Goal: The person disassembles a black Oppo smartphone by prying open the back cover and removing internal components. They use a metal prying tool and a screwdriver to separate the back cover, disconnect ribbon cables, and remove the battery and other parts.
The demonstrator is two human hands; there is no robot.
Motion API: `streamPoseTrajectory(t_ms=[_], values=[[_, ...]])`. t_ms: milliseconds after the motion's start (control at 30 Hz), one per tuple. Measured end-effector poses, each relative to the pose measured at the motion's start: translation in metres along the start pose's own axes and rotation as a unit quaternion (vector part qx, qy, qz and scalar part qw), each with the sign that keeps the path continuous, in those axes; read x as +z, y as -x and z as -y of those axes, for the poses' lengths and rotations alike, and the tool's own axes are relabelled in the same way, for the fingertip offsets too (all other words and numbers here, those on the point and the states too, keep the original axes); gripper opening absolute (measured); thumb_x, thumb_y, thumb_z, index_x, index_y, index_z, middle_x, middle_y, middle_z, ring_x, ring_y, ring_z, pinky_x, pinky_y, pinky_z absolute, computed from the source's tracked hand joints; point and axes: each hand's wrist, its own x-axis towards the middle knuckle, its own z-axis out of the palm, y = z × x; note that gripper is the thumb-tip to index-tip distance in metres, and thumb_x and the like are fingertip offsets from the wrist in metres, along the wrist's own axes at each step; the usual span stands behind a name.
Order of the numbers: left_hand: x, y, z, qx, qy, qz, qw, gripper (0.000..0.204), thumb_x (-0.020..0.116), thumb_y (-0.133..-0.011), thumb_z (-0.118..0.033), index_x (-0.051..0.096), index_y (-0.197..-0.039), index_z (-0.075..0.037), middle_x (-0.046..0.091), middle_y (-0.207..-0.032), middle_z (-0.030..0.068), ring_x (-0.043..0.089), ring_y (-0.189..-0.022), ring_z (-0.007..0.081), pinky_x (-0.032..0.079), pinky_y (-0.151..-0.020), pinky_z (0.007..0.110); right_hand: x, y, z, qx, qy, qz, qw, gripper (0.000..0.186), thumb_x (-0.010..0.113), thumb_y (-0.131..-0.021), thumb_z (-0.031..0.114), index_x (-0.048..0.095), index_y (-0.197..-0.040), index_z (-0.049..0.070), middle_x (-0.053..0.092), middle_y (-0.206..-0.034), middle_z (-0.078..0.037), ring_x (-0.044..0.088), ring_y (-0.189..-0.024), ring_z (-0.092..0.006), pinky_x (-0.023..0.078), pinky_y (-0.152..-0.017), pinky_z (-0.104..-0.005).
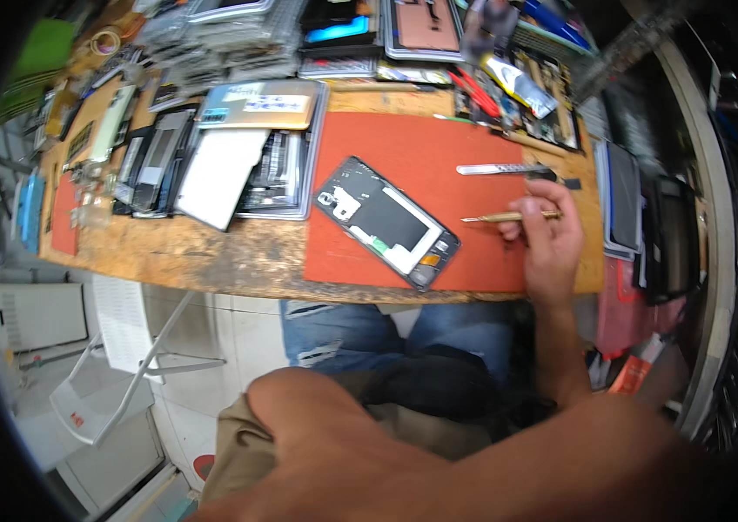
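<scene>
My right hand point(553, 228) is over the right side of a red mat point(343, 139), closed around a slim brass-coloured screwdriver point(508, 216). The screwdriver's thin tip points left, toward a phone body point(395, 228) but apart from it. That phone body lies flat and slanted on the mat, dark, with white patches and a small orange part near its lower end. Just beyond the hand, a flat silver tool point(495, 169) with a dark end rests on the mat. My left hand is out of sight; bare arm shows along the lower edge.
Left of the mat, a plastic tray point(315, 187) holds phone parts, with a white panel point(223, 174) leaning over it. Stacked cases point(238, 43) line the back. Red-handled pliers point(476, 94) and a tube point(521, 85) lie at back right. A white folding chair point(121, 331) stands lower left.
</scene>
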Motion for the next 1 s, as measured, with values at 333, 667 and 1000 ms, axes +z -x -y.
streamPoseTrajectory(t_ms=[333, 667, 1000], values=[[-0.024, -0.009, -0.007, -0.043, -0.011, 0.031, 0.999, 0.038, 0.067, -0.099, 0.009, 0.064, -0.132, -0.009, 0.056, -0.14, 0.0162, 0.049, -0.101, 0.0148, 0.048, -0.081, 0.024, 0.005, 0.001, 0.008, 0.0, 0.017, 0.003, 1.0, 0.023, 0.059, -0.113, 0.008, 0.055, -0.132, -0.003, 0.072, -0.105, -0.013, 0.071, -0.082, -0.013, 0.059, -0.075, -0.0261], [-0.032, -0.009, -0.009, -0.053, -0.024, 0.033, 0.998, 0.038, 0.067, -0.1, 0.01, 0.063, -0.133, -0.009, 0.055, -0.141, 0.0165, 0.048, -0.1, 0.0141, 0.047, -0.082, 0.024, 0.004, 0.006, 0.006, -0.001, 0.024, -0.002, 1.0, 0.023, 0.06, -0.113, 0.009, 0.056, -0.132, -0.003, 0.073, -0.105, -0.012, 0.071, -0.082, -0.0131, 0.059, -0.076, -0.0266], [-0.034, 0.001, -0.045, -0.004, -0.178, -0.057, 0.982, 0.039, 0.067, -0.1, 0.01, 0.063, -0.134, -0.009, 0.054, -0.142, 0.0167, 0.048, -0.099, 0.0134, 0.046, -0.083, 0.023, 0.011, 0.001, 0.009, 0.006, 0.028, 0.014, 0.999, 0.022, 0.06, -0.112, 0.008, 0.057, -0.132, -0.002, 0.071, -0.105, -0.011, 0.07, -0.084, -0.0122, 0.058, -0.077, -0.0262]])
